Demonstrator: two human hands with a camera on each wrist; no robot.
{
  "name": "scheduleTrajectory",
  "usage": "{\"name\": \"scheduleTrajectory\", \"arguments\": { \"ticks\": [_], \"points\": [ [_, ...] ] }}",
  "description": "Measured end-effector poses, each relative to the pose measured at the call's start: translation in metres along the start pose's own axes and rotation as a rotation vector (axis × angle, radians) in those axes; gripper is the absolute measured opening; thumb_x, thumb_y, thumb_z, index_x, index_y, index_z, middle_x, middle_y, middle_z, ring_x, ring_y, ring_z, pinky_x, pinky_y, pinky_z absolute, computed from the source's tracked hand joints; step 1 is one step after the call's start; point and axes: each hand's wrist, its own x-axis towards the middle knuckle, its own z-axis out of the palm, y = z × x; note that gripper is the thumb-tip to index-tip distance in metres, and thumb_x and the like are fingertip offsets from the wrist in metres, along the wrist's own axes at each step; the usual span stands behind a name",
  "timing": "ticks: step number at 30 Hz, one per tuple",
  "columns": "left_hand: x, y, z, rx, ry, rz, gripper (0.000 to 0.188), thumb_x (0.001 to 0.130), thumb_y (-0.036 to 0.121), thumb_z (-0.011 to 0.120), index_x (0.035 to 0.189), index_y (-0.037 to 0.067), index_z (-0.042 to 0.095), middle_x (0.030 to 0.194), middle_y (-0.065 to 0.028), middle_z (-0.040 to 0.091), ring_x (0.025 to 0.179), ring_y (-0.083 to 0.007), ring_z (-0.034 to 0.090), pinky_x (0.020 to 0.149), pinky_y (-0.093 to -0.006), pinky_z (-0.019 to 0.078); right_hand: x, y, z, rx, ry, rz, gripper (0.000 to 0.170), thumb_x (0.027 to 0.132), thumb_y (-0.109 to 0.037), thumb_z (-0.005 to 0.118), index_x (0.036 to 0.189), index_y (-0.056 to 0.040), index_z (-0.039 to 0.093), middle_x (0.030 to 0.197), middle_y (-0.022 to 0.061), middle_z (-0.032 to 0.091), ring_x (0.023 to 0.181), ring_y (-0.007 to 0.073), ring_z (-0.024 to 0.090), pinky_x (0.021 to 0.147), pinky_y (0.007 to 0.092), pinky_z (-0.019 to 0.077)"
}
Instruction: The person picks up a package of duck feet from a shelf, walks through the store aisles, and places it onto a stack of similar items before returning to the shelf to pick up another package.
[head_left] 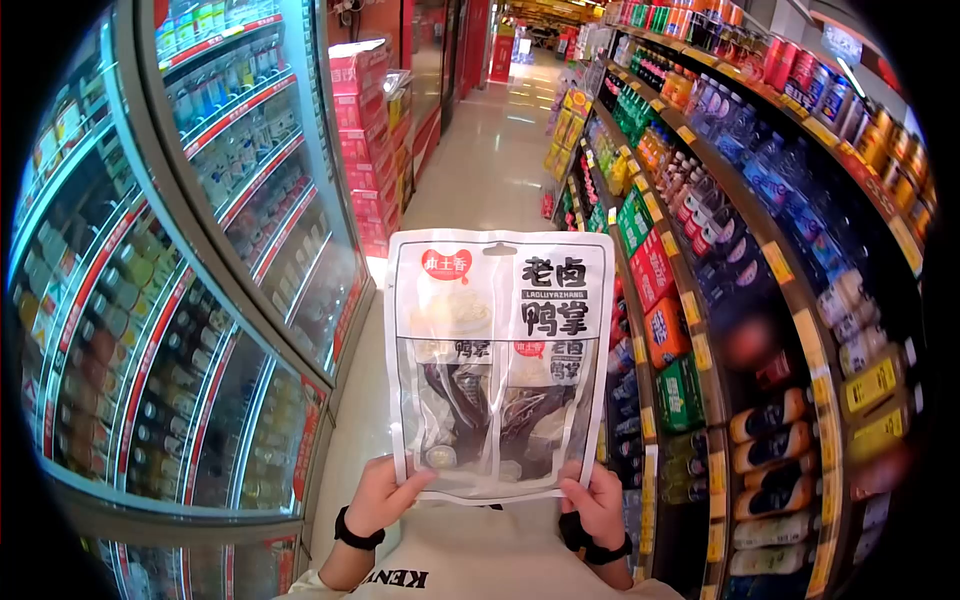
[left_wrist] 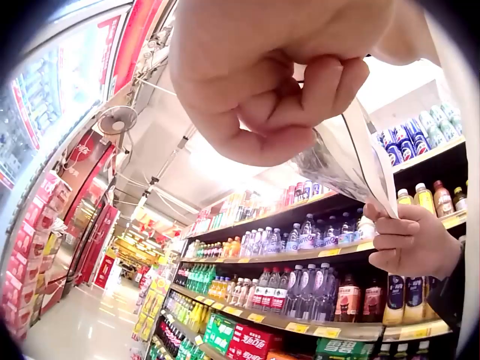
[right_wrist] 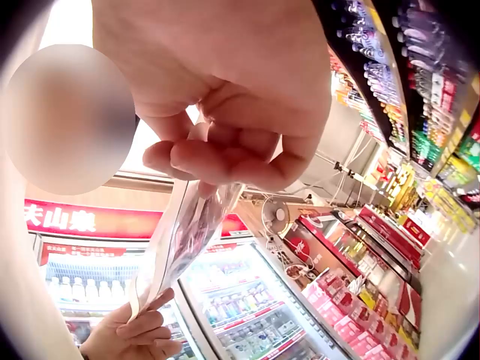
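Note:
A large white-framed snack bag (head_left: 495, 400) with a clear window faces me in the head view, printed with black Chinese characters and a red logo. Dark pieces in smaller packets show through the window. My left hand (head_left: 388, 496) pinches its lower left corner, thumb on the front. At the lower right corner my right hand (head_left: 597, 505) pinches it the same way. In the left wrist view the left hand's fingers (left_wrist: 300, 105) curl at the bag's edge. The right wrist view shows the right hand's fingers (right_wrist: 225, 154) curled on the opposite edge.
Glass-door drink coolers (head_left: 200, 300) line the left. Shelves of bottles and cans (head_left: 740, 200) run along the right. Stacked pink cartons (head_left: 362, 140) stand beyond the coolers. A tiled aisle (head_left: 480, 170) leads ahead between them.

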Motion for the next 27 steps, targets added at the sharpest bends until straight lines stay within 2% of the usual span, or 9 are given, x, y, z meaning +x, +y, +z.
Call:
{"name": "scheduleTrajectory", "arguments": {
  "ticks": [3,5,8,11,15,21,23,27],
  "points": [
    [0.059,-0.001,-0.016,0.045,-0.041,0.027,0.022,0.084,0.014,0.065,0.07,0.0,0.056,0.053,-0.0047,0.051,0.047,-0.0124,0.049,0.045,-0.028,0.0373,0.057,0.002,-0.002,-0.037,0.021,-0.003,0.011,0.088,-0.003,0.054,0.093,0.0039,0.06,0.062,0.0018,0.055,0.052,0.0075,0.05,0.048,0.022,0.0391],
    [0.098,0.003,-0.028,0.08,-0.025,0.105,0.022,0.084,0.014,0.065,0.069,0.0,0.056,0.053,-0.0046,0.051,0.047,-0.0118,0.048,0.045,-0.0281,0.0368,0.097,0.006,0.002,-0.024,0.028,-0.019,0.012,0.087,-0.003,0.054,0.094,0.004,0.061,0.061,0.0016,0.055,0.051,0.0075,0.05,0.048,0.0221,0.0385],
    [0.157,0.014,-0.049,0.054,0.006,0.133,0.023,0.084,0.013,0.064,0.067,0.0,0.055,0.052,-0.0039,0.05,0.046,-0.011,0.046,0.045,-0.028,0.036,0.161,0.0,0.01,-0.02,0.027,-0.066,0.014,0.086,-0.001,0.055,0.098,0.0046,0.061,0.067,0.0043,0.056,0.052,0.008,0.05,0.048,0.0226,0.0388],
    [0.216,-0.004,-0.065,-0.018,0.045,0.204,0.026,0.085,0.013,0.064,0.064,0.001,0.053,0.051,-0.0031,0.048,0.046,-0.0098,0.044,0.044,-0.0279,0.0352,0.225,-0.003,0.013,-0.085,0.003,-0.13,0.015,0.086,0.0,0.056,0.099,0.0053,0.062,0.069,0.0044,0.056,0.052,0.0078,0.05,0.047,0.023,0.0392],
    [0.279,0.008,-0.075,0.008,0.035,0.128,0.03,0.085,0.015,0.064,0.062,0.002,0.05,0.05,-0.0027,0.047,0.046,-0.0102,0.043,0.044,-0.0277,0.0344,0.292,-0.001,0.014,-0.099,0.071,-0.099,0.018,0.086,0.0,0.056,0.102,0.0061,0.062,0.069,0.0034,0.056,0.052,0.0075,0.05,0.047,0.0231,0.0394],
    [0.361,0.0,-0.065,0.004,0.077,0.099,0.024,0.086,0.018,0.063,0.071,0.001,0.056,0.052,-0.004,0.049,0.046,-0.0124,0.045,0.045,-0.0287,0.0361,0.385,0.021,-0.008,-0.08,0.065,0.004,0.024,0.085,0.0,0.057,0.107,0.0066,0.061,0.064,0.0025,0.056,0.051,0.0071,0.051,0.047,0.0224,0.0403],
    [0.392,-0.001,-0.058,-0.016,0.072,0.033,0.025,0.087,0.018,0.062,0.071,0.001,0.056,0.052,-0.0036,0.048,0.046,-0.012,0.046,0.045,-0.0283,0.0362,0.416,0.026,-0.022,-0.03,0.072,0.007,0.023,0.085,-0.002,0.059,0.105,0.006,0.061,0.062,0.0023,0.056,0.051,0.0074,0.052,0.047,0.022,0.0406],
    [0.46,-0.006,-0.035,-0.04,0.086,0.042,0.024,0.088,0.018,0.061,0.072,0.0,0.056,0.053,-0.0033,0.047,0.047,-0.0108,0.047,0.045,-0.0273,0.0361,0.485,0.033,-0.062,-0.075,0.035,-0.008,0.016,0.084,-0.004,0.06,0.097,0.0045,0.062,0.066,0.0034,0.058,0.051,0.0076,0.052,0.048,0.022,0.041]
  ]
}}
